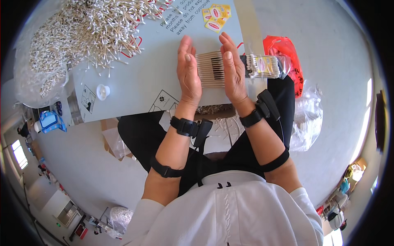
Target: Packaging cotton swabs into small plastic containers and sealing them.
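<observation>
facing each other across the table (152,69), the left hand (189,74) and the right hand (233,71) are held flat and upright, fingers straight and fairly close together, thumbs toward the viewer. neither hand is closed around anything; between the palms lies a neat row of cotton swabs (210,78), the sticks running crosswise from one hand to the other. their ends reach the palms or come very near, and whether the hands press on them i cannot tell. a dark patch shows behind the middle of the row. just beyond the right hand, near the table's right edge, is a clear packet (262,67) of swabs with a yellow label, and next to it a red bag (283,49). at the upper left, a big loose pile of swabs (98,30) spreads over the table. a small white cap (103,92) sits below the pile, and several yellow cards (216,18) lie together at the far side, beyond the hands.
</observation>
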{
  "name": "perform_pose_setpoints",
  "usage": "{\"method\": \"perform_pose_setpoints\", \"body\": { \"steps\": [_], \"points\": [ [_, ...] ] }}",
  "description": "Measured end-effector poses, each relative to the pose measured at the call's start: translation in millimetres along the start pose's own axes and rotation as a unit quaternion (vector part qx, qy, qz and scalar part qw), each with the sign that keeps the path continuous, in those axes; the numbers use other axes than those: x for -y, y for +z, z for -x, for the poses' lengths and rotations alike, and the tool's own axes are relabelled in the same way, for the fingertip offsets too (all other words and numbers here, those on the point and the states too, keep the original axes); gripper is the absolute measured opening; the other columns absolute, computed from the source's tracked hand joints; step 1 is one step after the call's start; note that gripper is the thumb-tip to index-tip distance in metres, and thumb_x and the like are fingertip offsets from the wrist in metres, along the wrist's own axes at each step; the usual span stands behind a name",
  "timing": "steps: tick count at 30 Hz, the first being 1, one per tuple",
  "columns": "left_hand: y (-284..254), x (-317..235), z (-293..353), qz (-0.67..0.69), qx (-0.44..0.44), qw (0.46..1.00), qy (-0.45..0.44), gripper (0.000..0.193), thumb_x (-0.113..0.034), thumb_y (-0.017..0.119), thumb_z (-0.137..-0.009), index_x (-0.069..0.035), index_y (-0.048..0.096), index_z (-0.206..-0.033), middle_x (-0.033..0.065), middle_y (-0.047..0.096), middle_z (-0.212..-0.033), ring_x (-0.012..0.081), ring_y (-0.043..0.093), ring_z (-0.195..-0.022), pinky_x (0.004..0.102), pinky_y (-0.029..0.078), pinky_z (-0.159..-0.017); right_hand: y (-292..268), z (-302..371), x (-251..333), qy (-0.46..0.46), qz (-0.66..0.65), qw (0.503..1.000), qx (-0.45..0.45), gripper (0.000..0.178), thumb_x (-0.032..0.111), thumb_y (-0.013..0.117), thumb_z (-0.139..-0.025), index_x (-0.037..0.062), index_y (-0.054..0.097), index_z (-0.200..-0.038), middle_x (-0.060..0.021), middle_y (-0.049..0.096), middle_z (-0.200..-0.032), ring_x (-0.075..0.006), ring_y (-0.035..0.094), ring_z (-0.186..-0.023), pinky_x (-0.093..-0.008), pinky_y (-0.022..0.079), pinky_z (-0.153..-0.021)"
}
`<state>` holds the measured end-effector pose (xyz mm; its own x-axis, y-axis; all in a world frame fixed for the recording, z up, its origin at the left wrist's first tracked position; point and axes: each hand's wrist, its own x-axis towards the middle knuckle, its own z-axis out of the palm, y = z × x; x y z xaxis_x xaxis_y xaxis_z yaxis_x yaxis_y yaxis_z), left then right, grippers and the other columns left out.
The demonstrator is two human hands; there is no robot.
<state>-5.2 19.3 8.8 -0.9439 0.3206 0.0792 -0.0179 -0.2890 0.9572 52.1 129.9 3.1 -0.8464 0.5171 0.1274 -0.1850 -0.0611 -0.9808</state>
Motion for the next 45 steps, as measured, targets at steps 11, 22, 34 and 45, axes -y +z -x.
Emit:
{"method": "perform_pose_setpoints", "body": {
  "steps": [11, 22, 34, 45],
  "points": [
    [-27.8, -19.9, 14.2, -0.378, 0.136, 0.908, 0.12, 0.083, -0.04, 0.074, -0.083, -0.004, 0.035, -0.146, 0.0221, 0.023, -0.156, 0.0381, 0.025, -0.144, 0.0453, 0.025, -0.116, -21.0, 11.4, 9.8, 0.06, -0.109, 0.991, -0.043, 0.055, 0.034, 0.035, -0.107, -0.0047, 0.035, -0.146, -0.0151, 0.036, -0.152, -0.0232, 0.03, -0.144, -0.0382, 0.022, -0.12],
    [-16.5, -20.4, 33.8, -0.656, 0.212, 0.715, 0.116, 0.089, -0.044, 0.07, -0.083, -0.01, 0.026, -0.153, 0.0125, 0.021, -0.16, 0.0296, 0.022, -0.148, 0.0562, 0.017, -0.118, -15.6, 22.5, 5.1, 0.056, -0.133, 0.986, -0.083, 0.05, 0.031, 0.042, -0.106, -0.0022, 0.044, -0.142, -0.0113, 0.043, -0.148, -0.018, 0.041, -0.135, -0.0321, 0.032, -0.114],
    [-6.0, -19.1, 27.4, -0.659, 0.222, 0.711, 0.105, 0.08, -0.044, 0.064, -0.088, -0.01, 0.03, -0.152, 0.0108, 0.023, -0.16, 0.0265, 0.022, -0.148, 0.0556, 0.014, -0.118, -8.1, 8.9, 8.0, 0.054, -0.121, 0.989, -0.06, 0.056, 0.035, 0.039, -0.106, -0.0051, 0.037, -0.145, -0.0154, 0.038, -0.151, -0.023, 0.033, -0.142, -0.0373, 0.024, -0.119],
    [-8.4, -9.3, 10.2, -0.609, 0.21, 0.756, 0.115, 0.072, -0.038, 0.062, -0.091, -0.007, 0.033, -0.149, 0.0146, 0.025, -0.159, 0.0298, 0.024, -0.147, 0.0557, 0.015, -0.117, -4.6, -8.8, 4.2, 0.042, -0.115, 0.991, -0.058, 0.056, 0.036, 0.04, -0.106, -0.0052, 0.038, -0.144, -0.0153, 0.039, -0.15, -0.0229, 0.034, -0.141, -0.0365, 0.025, -0.119]
  ]
}}
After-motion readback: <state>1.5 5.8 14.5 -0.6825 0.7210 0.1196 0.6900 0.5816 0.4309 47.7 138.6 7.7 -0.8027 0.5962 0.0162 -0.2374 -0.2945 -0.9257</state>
